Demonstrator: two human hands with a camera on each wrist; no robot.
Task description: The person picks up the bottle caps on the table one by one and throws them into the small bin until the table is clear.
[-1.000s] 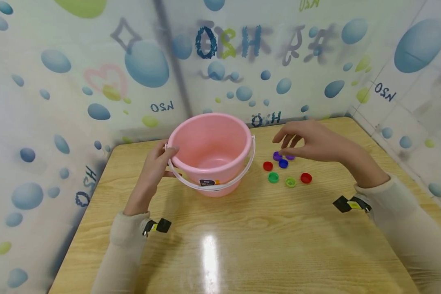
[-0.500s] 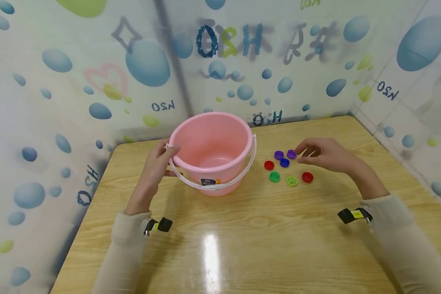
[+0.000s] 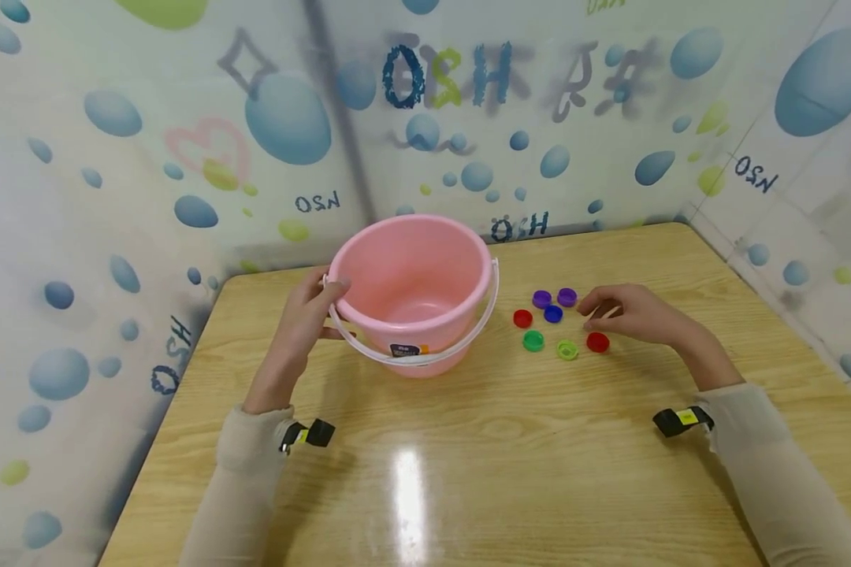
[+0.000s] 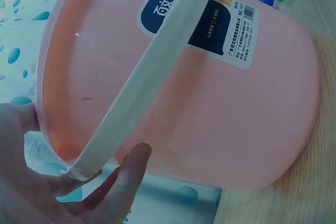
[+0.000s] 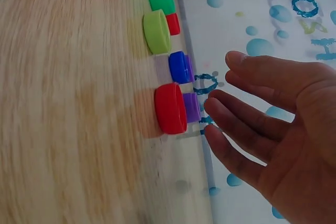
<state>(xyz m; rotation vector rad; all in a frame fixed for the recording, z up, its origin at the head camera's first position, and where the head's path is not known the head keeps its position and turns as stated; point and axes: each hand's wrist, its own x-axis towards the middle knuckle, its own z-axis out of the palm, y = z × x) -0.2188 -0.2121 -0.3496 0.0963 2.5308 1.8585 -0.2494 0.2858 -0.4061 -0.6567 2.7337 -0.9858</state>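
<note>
My left hand holds the pink bucket by its left rim, with the thumb over the rim and the other fingers outside. In the left wrist view the white handle hangs across the bucket's side. My right hand hovers just behind the near red bottle cap, its fingers loosely bent and holding nothing. Left of it are a blue cap, two purple caps, a second red cap, a green cap and a lime cap.
A wooden table carries everything. Behind it hangs a white curtain printed with blue and green drops, close to the bucket's back. The tiled wall borders the table on the right.
My right hand has moved right, down and nearer, from above the purple caps to beside the near red cap. My left hand and the bucket have stayed put.
</note>
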